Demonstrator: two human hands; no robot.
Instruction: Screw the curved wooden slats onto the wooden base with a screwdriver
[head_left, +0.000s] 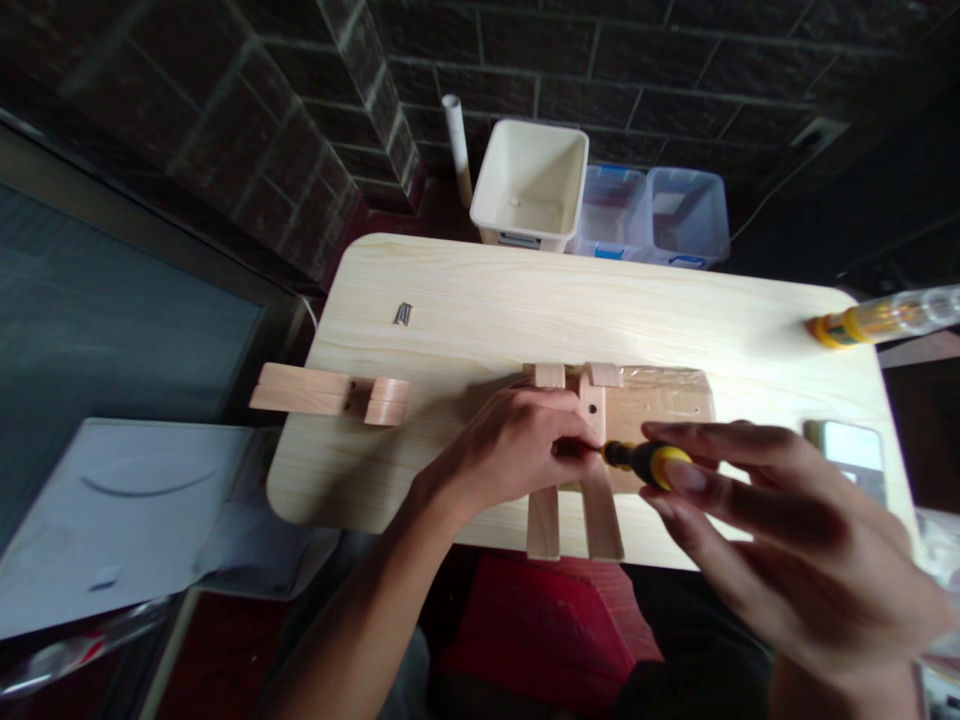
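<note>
While the left hand [510,450] pinches something too small to make out beside a screwdriver's tip, steadying that spot on a slatted wooden assembly [596,510], the right hand [780,530] curls its spread fingers around the yellow-and-black screwdriver [649,462], aiming the shaft at that pinch. The assembly lies flat at six o'clock on the pale wood worktop [480,290], which gives it firm support. A second wooden part [315,392] sits at nine o'clock, a small metal piece [403,314] at ten, and a white bin [529,185] at twelve, beyond the far edge.
</note>
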